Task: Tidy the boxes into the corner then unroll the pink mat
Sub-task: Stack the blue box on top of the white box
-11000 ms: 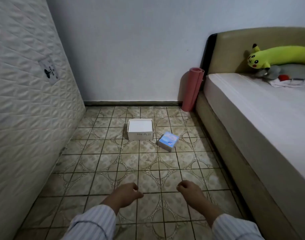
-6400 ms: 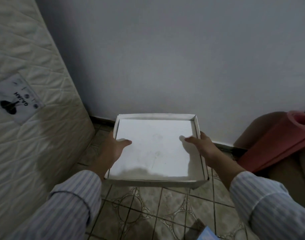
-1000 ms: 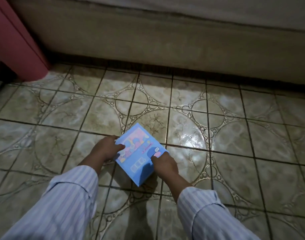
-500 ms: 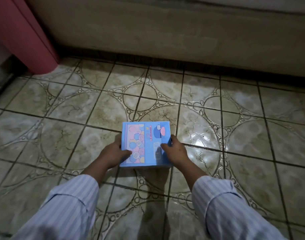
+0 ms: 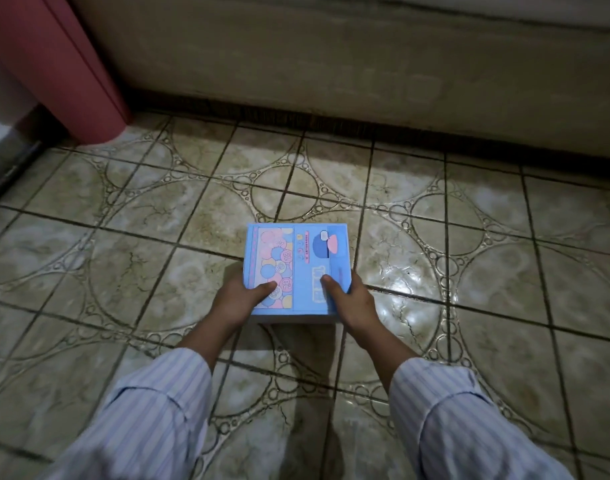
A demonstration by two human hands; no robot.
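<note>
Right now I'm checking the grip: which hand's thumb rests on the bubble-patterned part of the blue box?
The left hand: its thumb lies on the blue box's pink-and-blue bubbles; the right hand's lies on the plain blue part.

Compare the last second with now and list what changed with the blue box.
The blue box turned from a diagonal to square with the person; left hand and right hand still grip its near corners. The pink mat stays rolled by the bed.
</note>
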